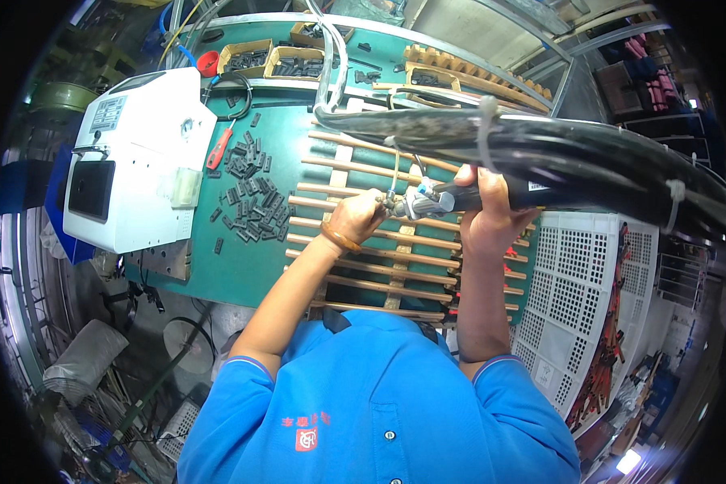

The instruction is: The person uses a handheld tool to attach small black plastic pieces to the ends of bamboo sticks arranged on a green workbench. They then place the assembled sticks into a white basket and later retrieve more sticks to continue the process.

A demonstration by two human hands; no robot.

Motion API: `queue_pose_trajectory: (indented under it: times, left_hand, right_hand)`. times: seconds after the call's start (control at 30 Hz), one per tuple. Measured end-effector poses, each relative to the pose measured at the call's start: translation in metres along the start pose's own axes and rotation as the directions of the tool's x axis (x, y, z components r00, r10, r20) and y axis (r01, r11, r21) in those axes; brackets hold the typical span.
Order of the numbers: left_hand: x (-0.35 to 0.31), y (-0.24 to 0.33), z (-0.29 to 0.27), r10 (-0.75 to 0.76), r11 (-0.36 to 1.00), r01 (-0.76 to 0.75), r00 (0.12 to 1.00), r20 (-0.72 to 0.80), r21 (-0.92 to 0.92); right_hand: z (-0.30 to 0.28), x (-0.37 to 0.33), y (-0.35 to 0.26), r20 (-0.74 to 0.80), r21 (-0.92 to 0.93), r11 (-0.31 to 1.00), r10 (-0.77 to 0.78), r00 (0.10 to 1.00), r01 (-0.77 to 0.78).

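My right hand (492, 218) is wrapped round the black body of a hand-held tool with a silver metal head (429, 202). At the tip of that head my left hand (355, 216), with a brown bangle on the wrist, is closed with its fingertips together. What it pinches is too small to make out. Both hands are above a row of parallel copper-coloured rods (371, 264) lying across light wooden strips. A thick bundle of black cables (589, 149) runs from the right over the tool and hides part of it.
Many small black plastic pieces (254, 206) lie loose on the green table (230, 278). Beside them are a red-handled screwdriver (218, 152) and a white machine (141, 161). Cardboard boxes (248, 56) of black parts stand behind. White perforated crates (569, 282) stand at the right.
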State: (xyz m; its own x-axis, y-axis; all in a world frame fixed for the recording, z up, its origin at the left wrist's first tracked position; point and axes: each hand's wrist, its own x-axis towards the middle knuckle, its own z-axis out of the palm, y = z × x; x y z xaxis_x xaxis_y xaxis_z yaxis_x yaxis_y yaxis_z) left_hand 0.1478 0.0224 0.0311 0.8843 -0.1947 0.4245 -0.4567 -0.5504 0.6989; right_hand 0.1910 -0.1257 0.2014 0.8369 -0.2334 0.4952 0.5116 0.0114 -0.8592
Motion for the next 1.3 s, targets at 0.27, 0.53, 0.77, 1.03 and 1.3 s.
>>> queue_pose_trajectory:
  times: [0.27, 0.53, 0.77, 1.03, 1.3]
  left_hand:
    - [-0.001, -0.001, -0.002, -0.196, 0.954, 0.191, 0.981, 0.001, -0.233]
    - [-0.032, -0.012, -0.010, -0.510, -0.451, 0.381, 0.632, 0.584, -0.807]
    - [-0.012, 0.012, -0.011, -0.625, -0.286, 0.449, 0.582, 0.520, -0.847]
    - [0.026, -0.015, -0.002, -0.676, -0.078, 0.661, 0.515, 0.527, -0.747]
    - [0.063, -0.030, -0.001, -0.712, -0.120, 0.729, 0.410, 0.570, -0.674]
  right_hand:
    - [0.002, -0.002, 0.003, -0.153, 0.209, 0.974, 0.120, 0.981, -0.086]
    - [-0.005, 0.025, -0.003, -0.061, 0.179, 0.977, 0.128, 0.990, -0.116]
    - [-0.045, 0.032, 0.034, -0.094, 0.195, 0.975, 0.130, 0.987, -0.110]
    - [-0.029, 0.056, 0.037, -0.100, 0.235, 0.969, 0.096, 0.990, -0.070]
    - [-0.008, 0.082, 0.039, 0.170, 0.218, 0.976, -0.055, 0.984, 0.017]
